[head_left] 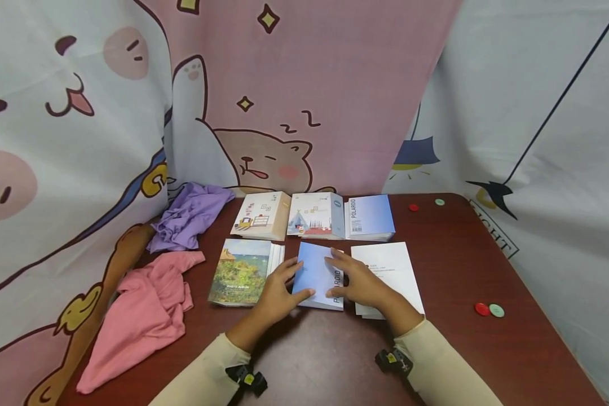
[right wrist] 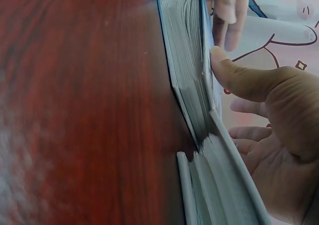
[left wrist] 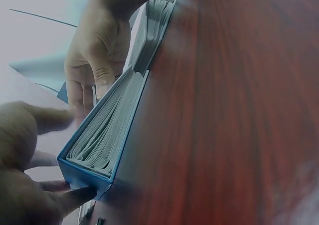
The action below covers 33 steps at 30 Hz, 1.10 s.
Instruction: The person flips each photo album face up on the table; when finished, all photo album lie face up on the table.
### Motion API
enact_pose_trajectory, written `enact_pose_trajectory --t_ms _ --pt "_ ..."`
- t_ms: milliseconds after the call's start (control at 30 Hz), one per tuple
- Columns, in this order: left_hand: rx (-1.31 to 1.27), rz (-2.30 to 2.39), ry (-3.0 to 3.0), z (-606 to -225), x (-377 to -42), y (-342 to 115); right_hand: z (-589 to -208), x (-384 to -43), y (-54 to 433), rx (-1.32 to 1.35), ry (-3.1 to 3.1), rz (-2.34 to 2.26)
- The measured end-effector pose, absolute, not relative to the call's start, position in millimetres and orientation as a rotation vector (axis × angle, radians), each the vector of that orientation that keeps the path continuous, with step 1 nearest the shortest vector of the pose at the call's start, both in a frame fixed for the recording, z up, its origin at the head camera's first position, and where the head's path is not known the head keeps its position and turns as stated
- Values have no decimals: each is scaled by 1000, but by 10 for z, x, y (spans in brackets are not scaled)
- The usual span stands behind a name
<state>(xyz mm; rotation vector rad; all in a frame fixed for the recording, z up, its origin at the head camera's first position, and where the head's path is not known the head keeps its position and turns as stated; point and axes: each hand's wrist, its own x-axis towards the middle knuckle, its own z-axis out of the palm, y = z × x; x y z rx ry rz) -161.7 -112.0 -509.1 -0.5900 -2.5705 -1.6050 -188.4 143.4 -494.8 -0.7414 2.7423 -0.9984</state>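
A light-blue photo album (head_left: 312, 268) marked POLAROID lies flat in the middle of the front row, between my two hands. My left hand (head_left: 276, 294) is at its left side, thumb over the cover; in the left wrist view a finger lies along the blue spine (left wrist: 82, 177). Over the album's right part, my right hand (head_left: 361, 282) has its fingers spread, and the right wrist view has its thumb (right wrist: 239, 80) at the cover. A white album (head_left: 401, 273) lies partly under the right hand. The landscape-covered photo album (head_left: 241, 273) is just left of the left hand.
Behind stand an illustrated album (head_left: 259, 214), a tent-picture album (head_left: 312, 211) and another blue album (head_left: 370, 214). Purple cloth (head_left: 190, 217) and pink cloth (head_left: 147, 310) lie left. Red (head_left: 482, 309) and green (head_left: 496, 310) discs sit right, with two more discs farther back. Printed curtains enclose the table.
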Motion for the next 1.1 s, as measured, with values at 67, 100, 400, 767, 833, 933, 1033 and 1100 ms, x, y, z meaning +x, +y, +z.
enact_pose_trajectory --t_ms 67,100,400,767,833,933,1033,1100 --pt "-561 -1604 -2581 -5088 -1619 -1117 -4949 -1885 1432 -740 2740 -1003" --pt "-550 -1598 -2590 -5088 -1619 -1120 -4952 -1887 1430 -739 2738 -1004" --pt "-490 -1473 -2675 -5064 -1623 -1160 -4962 -1923 1375 -787 2721 -997" --pt "-486 -1091 -2784 -4843 -1618 -1104 -4874 -1927 1569 -780 2812 -974" --pt "-515 -1054 -2783 -4795 -1618 -1052 -4849 -1934 1641 -776 2838 -978" --pt "-570 -981 -2780 -4738 -1607 -953 -4790 -1929 1767 -747 2876 -1000" --pt "-630 -900 -2763 -4697 -1593 -847 -4720 -1917 1909 -689 2908 -1021" --pt "-670 -846 -2754 -4681 -1585 -776 -4685 -1916 2011 -646 2930 -1030"
